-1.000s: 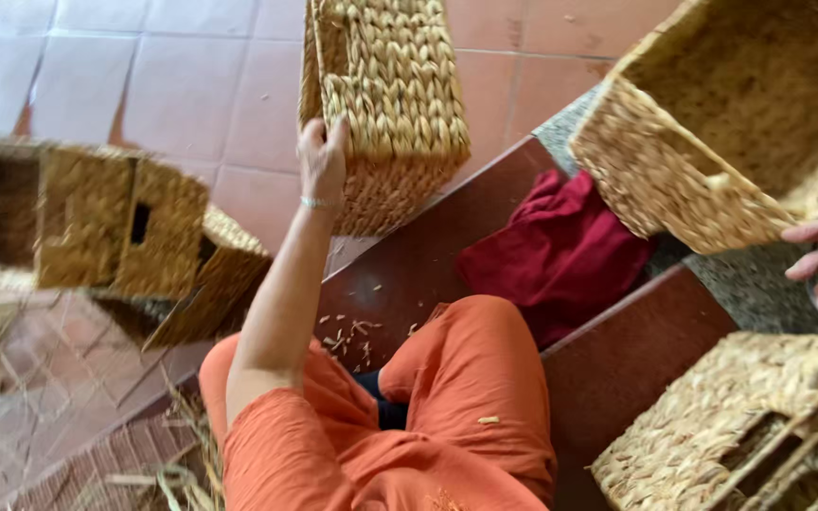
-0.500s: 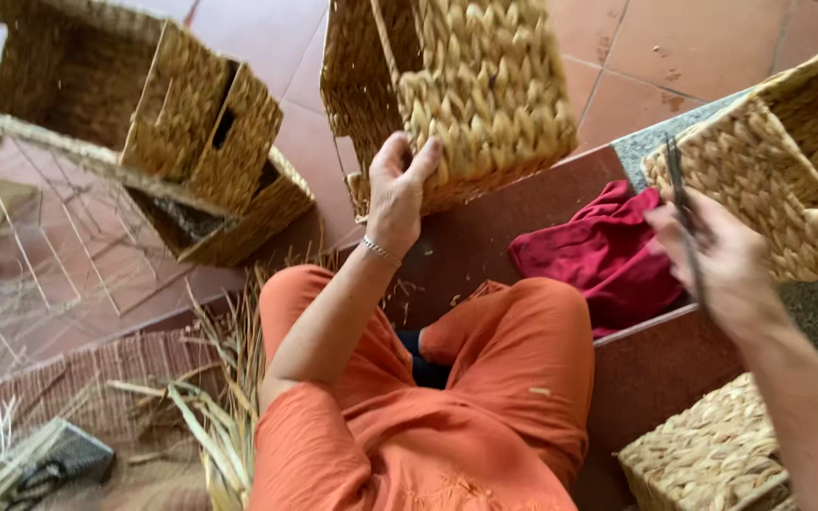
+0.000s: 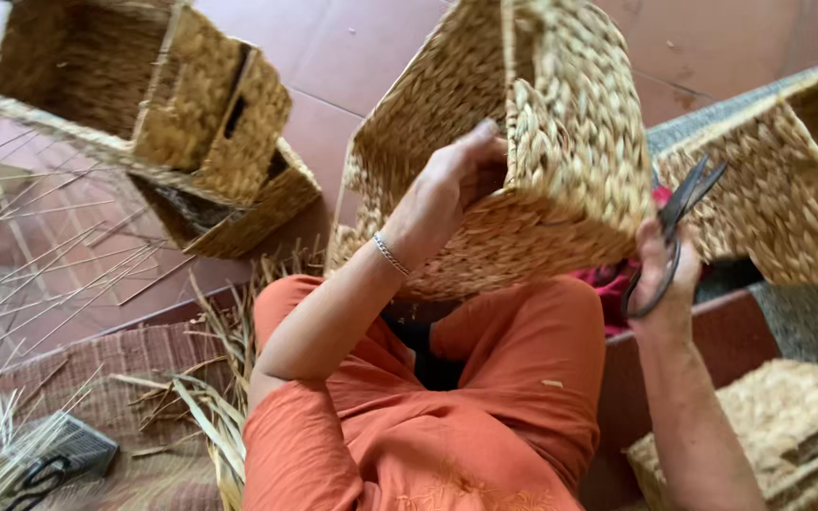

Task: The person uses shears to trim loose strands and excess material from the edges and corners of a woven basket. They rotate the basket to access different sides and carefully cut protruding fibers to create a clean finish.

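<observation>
Gripping a woven basket [image 3: 523, 161] with the left hand [image 3: 447, 189], fingers curling over its rim, thumb against the coarse plaited side. Tilting above the lap, over orange cloth trousers [image 3: 447, 407], open mouth turned to the upper left. Clasping dark metal scissors [image 3: 674, 227] in the right hand [image 3: 660, 279], fingers closed through the loop handles, slim blades parted and pointing up just beside the basket's right wall. Sitting among more boxy straw baskets: a stack [image 3: 191, 132] at upper left, one [image 3: 788, 189] at right, another [image 3: 769, 445] at lower right. Lying scattered on a ribbed mat [image 3: 97, 369]: dry reed strips [image 3: 210, 407]. Showing beyond: smooth reddish floor tiles [image 3: 333, 47].
</observation>
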